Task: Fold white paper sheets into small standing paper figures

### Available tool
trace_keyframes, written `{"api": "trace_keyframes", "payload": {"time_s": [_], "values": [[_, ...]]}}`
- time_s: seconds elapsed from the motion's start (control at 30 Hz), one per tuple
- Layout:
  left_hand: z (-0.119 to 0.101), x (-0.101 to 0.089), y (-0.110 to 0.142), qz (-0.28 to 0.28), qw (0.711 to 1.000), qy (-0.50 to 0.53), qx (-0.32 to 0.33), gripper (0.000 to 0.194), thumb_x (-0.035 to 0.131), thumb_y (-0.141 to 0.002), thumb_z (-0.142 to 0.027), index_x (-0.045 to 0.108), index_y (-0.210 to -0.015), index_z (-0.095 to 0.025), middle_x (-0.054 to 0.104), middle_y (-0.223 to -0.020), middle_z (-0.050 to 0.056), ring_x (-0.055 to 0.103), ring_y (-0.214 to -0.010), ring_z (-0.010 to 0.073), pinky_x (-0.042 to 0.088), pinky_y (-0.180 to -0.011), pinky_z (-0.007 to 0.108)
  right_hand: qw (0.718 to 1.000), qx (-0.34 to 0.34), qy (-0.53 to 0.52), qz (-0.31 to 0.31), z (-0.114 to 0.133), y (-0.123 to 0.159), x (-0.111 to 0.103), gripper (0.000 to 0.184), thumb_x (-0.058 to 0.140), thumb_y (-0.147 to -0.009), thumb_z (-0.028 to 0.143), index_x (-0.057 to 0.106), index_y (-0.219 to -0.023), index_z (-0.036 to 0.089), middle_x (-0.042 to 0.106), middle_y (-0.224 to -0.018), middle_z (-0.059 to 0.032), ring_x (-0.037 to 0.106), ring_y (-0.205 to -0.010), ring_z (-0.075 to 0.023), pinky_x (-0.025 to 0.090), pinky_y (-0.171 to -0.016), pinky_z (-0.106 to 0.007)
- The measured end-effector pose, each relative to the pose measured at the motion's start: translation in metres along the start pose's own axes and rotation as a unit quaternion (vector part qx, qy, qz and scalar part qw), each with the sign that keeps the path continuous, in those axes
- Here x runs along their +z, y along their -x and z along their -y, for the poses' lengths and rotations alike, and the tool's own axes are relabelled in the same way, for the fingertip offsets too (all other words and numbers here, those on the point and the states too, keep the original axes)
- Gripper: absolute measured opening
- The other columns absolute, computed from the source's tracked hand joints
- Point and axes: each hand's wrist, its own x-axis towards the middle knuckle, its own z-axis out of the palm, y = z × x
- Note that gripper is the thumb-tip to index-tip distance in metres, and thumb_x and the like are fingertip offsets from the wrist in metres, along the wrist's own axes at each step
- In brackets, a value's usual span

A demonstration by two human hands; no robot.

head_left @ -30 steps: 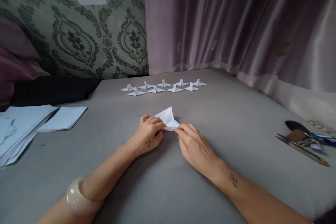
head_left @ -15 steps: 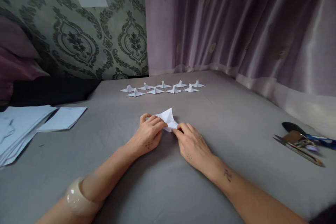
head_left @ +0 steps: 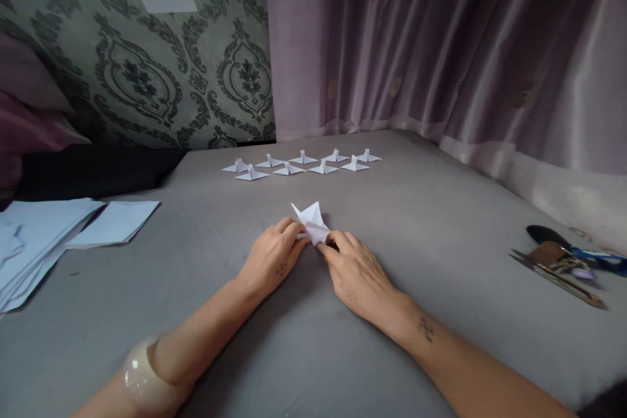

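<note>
At centre, the left hand (head_left: 274, 253) and right hand (head_left: 360, 268) are pinching the paper (head_left: 316, 230) in fingers, its left tip (head_left: 296, 210) newly showing, folding seemingly advancing.

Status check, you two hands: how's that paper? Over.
Left hand and right hand both gripping the folded paper. Paper creased, pointed. Nine paper figures beyond, not in the way.

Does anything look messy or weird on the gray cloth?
A little. The big paper pile at the left has uneven, fanned-out edges, so it looks untidy. A small dark speck shows on the gray cloth near it; I can't tell what it is. The folded paper shapes stand in two neat rows.
</note>
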Motion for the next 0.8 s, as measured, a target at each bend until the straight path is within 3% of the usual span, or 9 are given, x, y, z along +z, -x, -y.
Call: {"api": "trace_keyframes", "payload": {"time_s": [0.17,0.37,0.43,0.6,0.67,0.8], "values": [[-0.002,0.003,0.000,0.029,0.996,0.047,0.064,0.024,0.035,-0.096,-0.025,0.056,-0.108,-0.020,0.061,-0.109,0.006,0.059,-0.093,0.0171,0.048,-0.084,0.031,1.000,-0.002,-0.020,0.010,-0.002,0.002,-0.004,0.034,0.039,-0.087,0.006,0.062,-0.108,0.019,0.057,-0.100,-0.0088,0.051,-0.093,-0.0197,0.045,-0.082,-0.033],[-0.004,0.001,0.000,0.067,0.988,-0.004,0.141,0.028,0.035,-0.094,-0.016,0.060,-0.107,-0.017,0.062,-0.107,0.009,0.056,-0.095,0.0196,0.048,-0.083,0.034,0.992,-0.013,-0.120,0.023,-0.013,0.003,-0.016,0.034,0.040,-0.084,0.005,0.068,-0.095,0.020,0.063,-0.109,-0.0067,0.055,-0.103,-0.0181,0.045,-0.089,-0.032],[-0.005,-0.001,0.000,0.079,0.986,-0.014,0.148,0.029,0.035,-0.093,-0.015,0.061,-0.106,-0.017,0.062,-0.107,0.009,0.056,-0.093,0.0196,0.048,-0.082,0.034,0.985,0.020,-0.172,0.028,-0.022,0.001,-0.017,0.033,0.041,-0.082,0.006,0.069,-0.093,0.021,0.066,-0.108,-0.0046,0.059,-0.099,-0.0168,0.046,-0.088,-0.030],[-0.003,-0.001,-0.001,0.079,0.982,0.001,0.173,0.030,0.034,-0.095,-0.016,0.061,-0.106,-0.017,0.061,-0.107,0.010,0.055,-0.098,0.0197,0.047,-0.086,0.035,0.935,0.205,-0.290,-0.009,-0.042,-0.008,-0.006,0.021,0.045,-0.082,0.015,0.063,-0.090,0.019,0.071,-0.082,-0.0038,0.065,-0.067,-0.0134,0.048,-0.060,-0.024],[-0.003,-0.001,-0.001,0.085,0.980,0.014,0.179,0.030,0.032,-0.095,-0.016,0.061,-0.107,-0.016,0.060,-0.109,0.010,0.054,-0.100,0.0193,0.047,-0.087,0.033,0.927,0.230,-0.295,-0.028,-0.045,-0.011,-0.001,0.016,0.047,-0.081,0.019,0.061,-0.088,0.018,0.070,-0.078,-0.0046,0.063,-0.062,-0.0130,0.046,-0.056,-0.023],[-0.002,0.001,0.000,0.109,0.978,0.006,0.178,0.032,0.033,-0.094,-0.012,0.056,-0.116,-0.017,0.057,-0.114,0.010,0.053,-0.105,0.0203,0.047,-0.089,0.033,0.951,0.204,-0.229,-0.037,-0.039,-0.012,0.000,0.017,0.047,-0.082,0.019,0.063,-0.087,0.020,0.067,-0.074,-0.0020,0.061,-0.063,-0.0134,0.044,-0.058,-0.024]]}}
